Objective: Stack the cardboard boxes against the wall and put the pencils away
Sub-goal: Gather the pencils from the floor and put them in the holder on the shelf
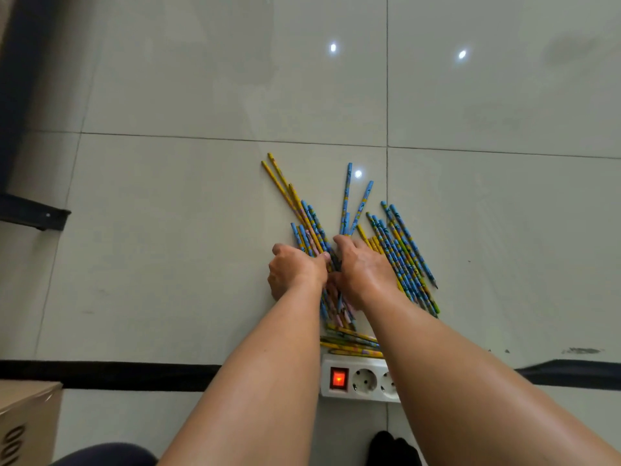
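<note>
My hands close on the pencils [403,253] fanned across the tiled floor [168,230]
Left hand [295,270] and right hand [363,270] curl their fingers round the pile's middle. A power strip [359,378] lies just beside the nearest pencils, and a cardboard box [27,422] sits well apart.

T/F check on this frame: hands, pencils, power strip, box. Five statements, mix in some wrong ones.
1. Both the left hand and the right hand are on the pencils. True.
2. The switch on the power strip is dark. False: it glows red.
3. The pencils lie on a tiled floor. True.
4. A cardboard box sits at the top right. False: it is at the bottom left corner of the view.
5. All pencils lie parallel in one neat bundle. False: they fan out in several directions.
</note>
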